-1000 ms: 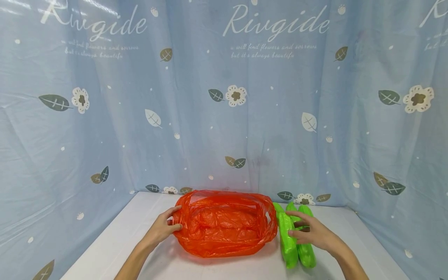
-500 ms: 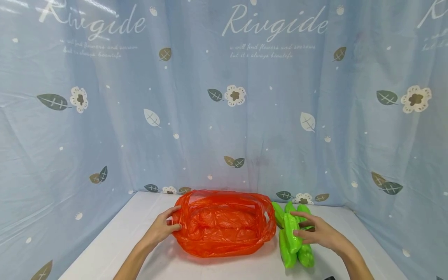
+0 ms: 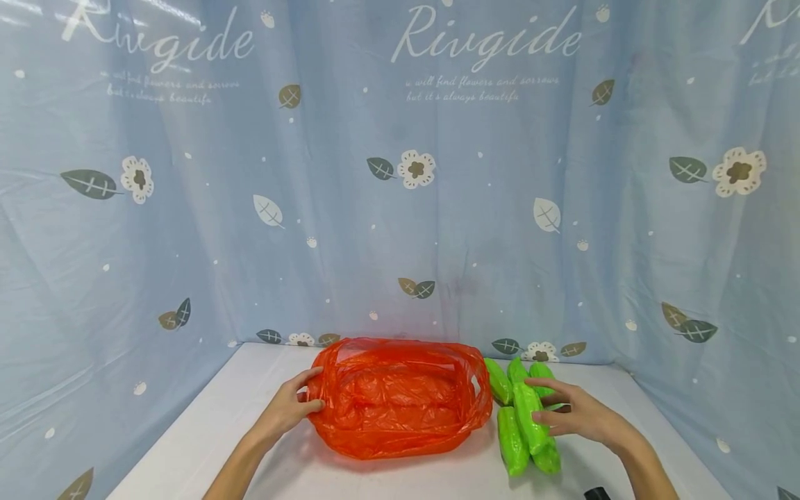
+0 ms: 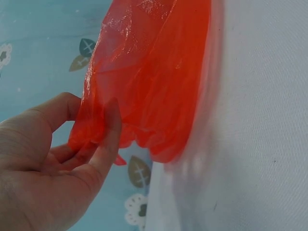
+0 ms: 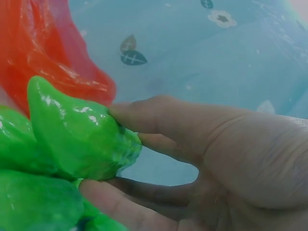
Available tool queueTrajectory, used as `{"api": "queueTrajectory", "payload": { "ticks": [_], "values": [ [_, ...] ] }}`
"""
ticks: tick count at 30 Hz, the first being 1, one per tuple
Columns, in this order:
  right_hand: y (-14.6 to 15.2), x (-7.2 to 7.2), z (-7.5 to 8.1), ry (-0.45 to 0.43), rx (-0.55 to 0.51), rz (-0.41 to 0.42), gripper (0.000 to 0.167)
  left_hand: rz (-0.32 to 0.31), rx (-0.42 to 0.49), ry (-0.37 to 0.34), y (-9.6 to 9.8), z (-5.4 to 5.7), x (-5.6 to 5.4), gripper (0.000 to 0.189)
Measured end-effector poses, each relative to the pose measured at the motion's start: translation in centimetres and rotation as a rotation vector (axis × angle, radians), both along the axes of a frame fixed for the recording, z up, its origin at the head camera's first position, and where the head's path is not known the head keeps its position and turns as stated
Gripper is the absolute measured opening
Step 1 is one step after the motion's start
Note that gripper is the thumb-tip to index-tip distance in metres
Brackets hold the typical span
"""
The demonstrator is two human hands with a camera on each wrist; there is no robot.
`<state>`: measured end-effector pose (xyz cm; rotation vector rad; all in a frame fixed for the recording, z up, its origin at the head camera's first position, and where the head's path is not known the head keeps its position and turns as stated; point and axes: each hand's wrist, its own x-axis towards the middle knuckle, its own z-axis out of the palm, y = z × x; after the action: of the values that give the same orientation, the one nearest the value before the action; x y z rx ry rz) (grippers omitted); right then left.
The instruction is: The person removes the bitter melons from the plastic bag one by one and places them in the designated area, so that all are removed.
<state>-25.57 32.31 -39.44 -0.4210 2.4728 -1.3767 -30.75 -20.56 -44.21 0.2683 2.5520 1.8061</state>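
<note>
A crinkled, see-through red plastic bag [image 3: 400, 444] lies with its wide mouth spread open. At its left end my left hand [image 3: 289, 406] pinches the film; in the left wrist view the thumb [image 4: 109, 127] and fingers lie on either side of the bag [image 4: 163, 86]. To the right of the bag, my right hand [image 3: 578, 417] holds a glossy green bitter melon [image 3: 530, 417] between thumb and fingers. The right wrist view shows this melon [image 5: 77, 130] with its blunt, tapered end pointing up, overlapping other melons [image 5: 36, 204].
Several more green melons [image 3: 512, 444] lie on the white table [image 3: 450, 479] beside the bag's right end. A small black object [image 3: 596, 493] pokes in at the bottom edge. Blue curtains [image 3: 487, 229] with leaves and flowers enclose the back and sides.
My right hand has shifted slightly right with the melon, showing more of the melon beneath it. The left hand and bag stay put. A black object has come in at the bottom.
</note>
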Motion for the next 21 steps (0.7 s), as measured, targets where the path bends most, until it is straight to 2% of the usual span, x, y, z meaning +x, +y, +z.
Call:
{"api": "queueTrajectory", "payload": {
  "ticks": [8,21],
  "values": [
    [1.7,0.3,0.4,-0.022,0.066,-0.068,0.073,0.006,-0.003,0.003,0.0,0.0,0.0,0.068],
    [4.6,0.4,0.1,-0.071,0.09,-0.067,0.073,0.008,-0.015,-0.001,-0.1,-0.3,-0.3,0.069]
  ]
}}
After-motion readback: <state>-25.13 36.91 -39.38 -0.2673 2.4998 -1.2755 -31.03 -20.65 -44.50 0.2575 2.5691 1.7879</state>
